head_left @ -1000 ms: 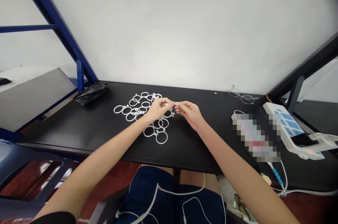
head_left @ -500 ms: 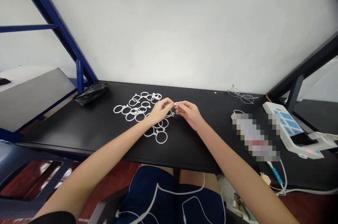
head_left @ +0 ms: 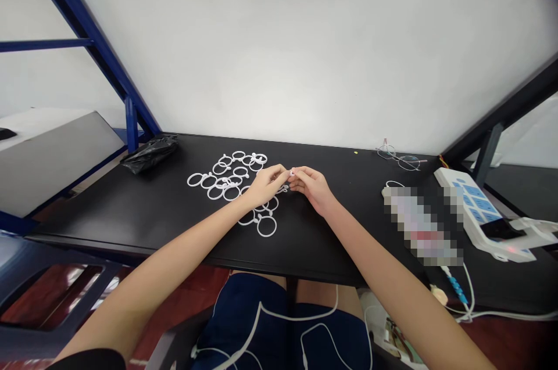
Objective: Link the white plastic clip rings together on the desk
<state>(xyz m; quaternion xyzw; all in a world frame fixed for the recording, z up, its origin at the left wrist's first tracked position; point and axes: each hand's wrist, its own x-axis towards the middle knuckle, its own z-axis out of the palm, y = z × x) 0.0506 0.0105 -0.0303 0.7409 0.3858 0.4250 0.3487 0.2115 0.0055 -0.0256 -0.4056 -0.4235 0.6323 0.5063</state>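
Observation:
Above the black table, my left hand and my right hand meet at the fingertips. Between them they pinch a small white piece; the fingers cover most of it. Under and to the left of my left hand lie several white curtain rings, each with a small eyelet on its rim, some overlapping. My left forearm and hand hide part of this group. My right hand's lower fingers curl close to the rings' right edge.
A crumpled black plastic bag lies at the back left. To the right are eyeglasses, a blurred-out item with a cable, and a white power strip. White cables cross my lap. A white wall rises behind the table.
My fingertips have closed in slightly around the small white piece, so less of it shows. The rings on the table stay where they were.

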